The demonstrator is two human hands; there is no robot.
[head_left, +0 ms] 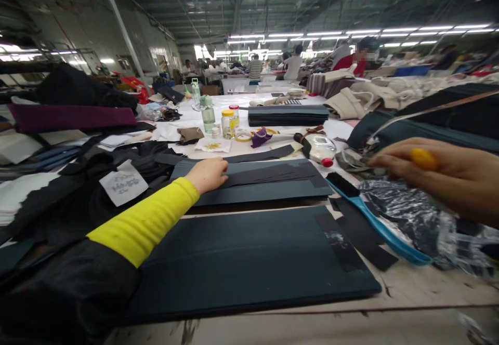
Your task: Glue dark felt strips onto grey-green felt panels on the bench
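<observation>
Fingers of the left hand point(206, 174) lie extended and open, pads down, on the left end of the dark strips point(265, 176) stacked on a dark grey panel point(249, 193); no grip is formed. Strips and panel rest on the work table point(409, 288), their long axis running crosswise to the view and extending rightward from the fingertips. The left hand is the nearer hand to them. The right hand point(440, 178) is held off to the right, past the panel's right end and above a crumpled clear plastic sheet point(409, 215), and touches neither strips nor panel. Its fingers appear partly curled near a small yellow object point(423, 159), but blur prevents telling whether they grip it. A brush with a blue handle point(384, 229) lies between the panel and the plastic sheet. A larger dark panel point(241, 264) lies just below the first, closer to the person.
</observation>
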